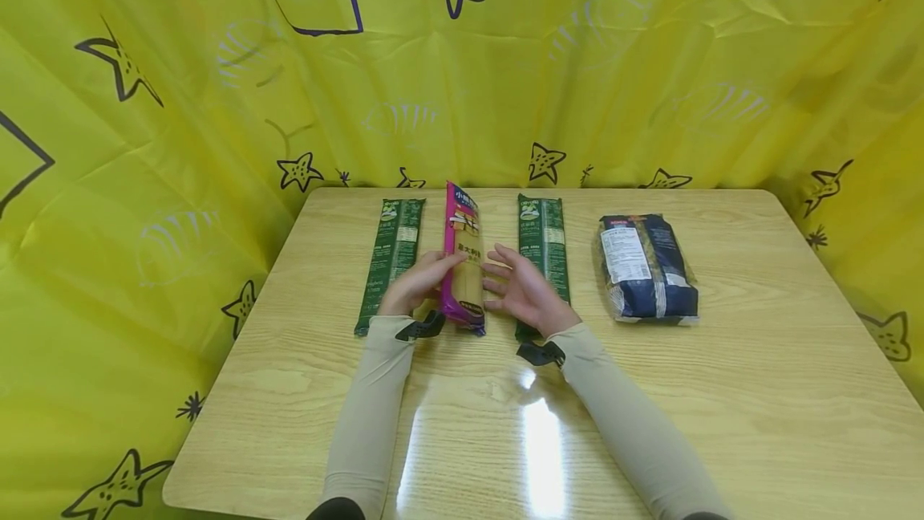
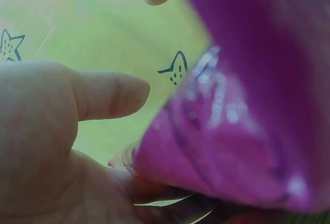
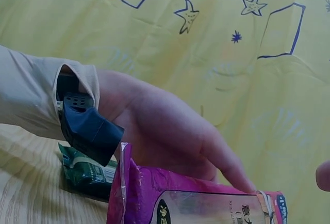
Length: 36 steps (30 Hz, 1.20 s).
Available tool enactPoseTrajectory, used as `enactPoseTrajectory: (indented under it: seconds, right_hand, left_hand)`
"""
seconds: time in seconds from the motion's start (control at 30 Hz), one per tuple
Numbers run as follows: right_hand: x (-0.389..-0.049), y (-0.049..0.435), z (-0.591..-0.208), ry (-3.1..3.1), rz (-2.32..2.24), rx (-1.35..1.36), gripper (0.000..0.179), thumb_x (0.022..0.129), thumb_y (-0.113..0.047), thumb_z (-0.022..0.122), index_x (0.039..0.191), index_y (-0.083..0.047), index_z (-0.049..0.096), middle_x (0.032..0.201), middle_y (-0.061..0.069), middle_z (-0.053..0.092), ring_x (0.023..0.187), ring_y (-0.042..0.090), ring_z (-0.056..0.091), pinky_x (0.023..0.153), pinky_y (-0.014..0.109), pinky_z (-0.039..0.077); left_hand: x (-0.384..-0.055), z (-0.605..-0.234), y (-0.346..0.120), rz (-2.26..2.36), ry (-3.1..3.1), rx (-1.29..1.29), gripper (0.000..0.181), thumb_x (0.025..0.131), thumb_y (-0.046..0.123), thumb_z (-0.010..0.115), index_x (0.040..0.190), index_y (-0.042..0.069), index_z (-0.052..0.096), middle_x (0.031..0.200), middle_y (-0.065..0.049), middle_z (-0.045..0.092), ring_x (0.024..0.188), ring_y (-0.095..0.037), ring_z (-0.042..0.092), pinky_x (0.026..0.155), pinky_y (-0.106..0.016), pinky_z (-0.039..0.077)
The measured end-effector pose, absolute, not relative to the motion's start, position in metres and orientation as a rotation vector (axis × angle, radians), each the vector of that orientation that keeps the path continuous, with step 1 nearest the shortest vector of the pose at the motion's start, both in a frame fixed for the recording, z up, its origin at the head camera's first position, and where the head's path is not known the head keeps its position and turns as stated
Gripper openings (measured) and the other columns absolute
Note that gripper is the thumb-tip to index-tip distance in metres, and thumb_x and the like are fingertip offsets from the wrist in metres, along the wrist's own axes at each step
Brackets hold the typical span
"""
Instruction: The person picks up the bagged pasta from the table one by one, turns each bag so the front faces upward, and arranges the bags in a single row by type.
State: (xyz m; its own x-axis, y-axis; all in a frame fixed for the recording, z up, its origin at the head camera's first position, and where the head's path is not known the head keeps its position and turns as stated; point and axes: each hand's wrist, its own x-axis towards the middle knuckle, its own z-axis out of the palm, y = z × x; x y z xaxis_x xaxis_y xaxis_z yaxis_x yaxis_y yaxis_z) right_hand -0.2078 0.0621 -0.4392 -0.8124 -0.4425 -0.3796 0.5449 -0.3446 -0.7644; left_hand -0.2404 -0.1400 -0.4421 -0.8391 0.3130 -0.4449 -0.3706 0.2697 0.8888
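In the head view, a pink-edged pack of spaghetti (image 1: pixel 465 283) with a clear front stands tilted over the middle of the table. The left hand (image 1: pixel 419 283) grips its left side, thumb across the front and the other fingers hidden behind. Close by the pack's right edge is the right hand (image 1: pixel 530 291), its fingers spread and loosely extended; whether they touch the pack cannot be told. The right wrist view shows the left hand (image 3: pixel 160 126) over the pack's pink edge (image 3: pixel 170 182). Shiny pink wrapping (image 2: pixel 221 146) fills much of the left wrist view, blurred.
Green spaghetti packs lie flat on either side, one on the left (image 1: pixel 390 263) and one on the right (image 1: pixel 545 235), partly under the right hand. Farther right lies a dark blue pasta bag (image 1: pixel 657 263). A yellow patterned curtain (image 1: pixel 491 103) hangs behind the wooden table (image 1: pixel 758 392).
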Motion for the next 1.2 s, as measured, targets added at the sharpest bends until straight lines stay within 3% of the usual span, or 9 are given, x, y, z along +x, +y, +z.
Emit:
enactPoseTrajectory:
  seconds: [0.27, 0.47, 0.7, 1.2]
  right_hand:
    - [-0.208, 0.065, -0.437, 1.32, -2.154, 0.132, 0.072, 0.111, -0.045, 0.034, 0.167, -0.011, 0.004, 0.175, 0.017, 0.006, 0.161, 0.042, 0.005, 0.129, 0.066, 0.01]
    - [-0.209, 0.066, -0.435, 1.351, -2.14, 0.13, 0.071, 0.111, -0.046, 0.033, 0.167, -0.011, 0.006, 0.175, 0.016, 0.009, 0.161, 0.042, 0.007, 0.129, 0.065, 0.013]
    - [-0.209, 0.068, -0.434, 1.359, -2.143, 0.124, 0.071, 0.111, -0.045, 0.032, 0.167, -0.01, 0.005, 0.175, 0.016, 0.009, 0.161, 0.042, 0.008, 0.13, 0.064, 0.015]
    - [-0.213, 0.075, -0.435, 1.427, -2.107, 0.13, 0.069, 0.111, -0.045, 0.033, 0.166, -0.01, 0.009, 0.173, 0.018, 0.015, 0.16, 0.041, 0.016, 0.129, 0.062, 0.022]
  left_hand:
    - [-0.238, -0.444, -0.137, 1.672, 1.989, -0.06, 0.054, 0.11, 0.036, 0.046, 0.148, -0.003, 0.044, 0.135, -0.027, 0.064, 0.106, -0.027, 0.072, 0.087, -0.036, 0.063]
    - [-0.239, -0.446, -0.137, 1.705, 1.978, -0.041, 0.052, 0.11, 0.029, 0.048, 0.15, -0.003, 0.04, 0.138, -0.027, 0.061, 0.115, -0.031, 0.069, 0.09, -0.036, 0.062]
    - [-0.239, -0.448, -0.137, 1.745, 1.939, 0.016, 0.051, 0.11, 0.019, 0.044, 0.155, -0.004, 0.034, 0.147, -0.031, 0.053, 0.129, -0.039, 0.061, 0.104, -0.043, 0.057]
    - [-0.241, -0.453, -0.136, 1.839, 1.865, -0.051, 0.05, 0.108, 0.011, 0.043, 0.155, -0.007, 0.034, 0.148, -0.033, 0.052, 0.135, -0.045, 0.056, 0.112, -0.049, 0.051]
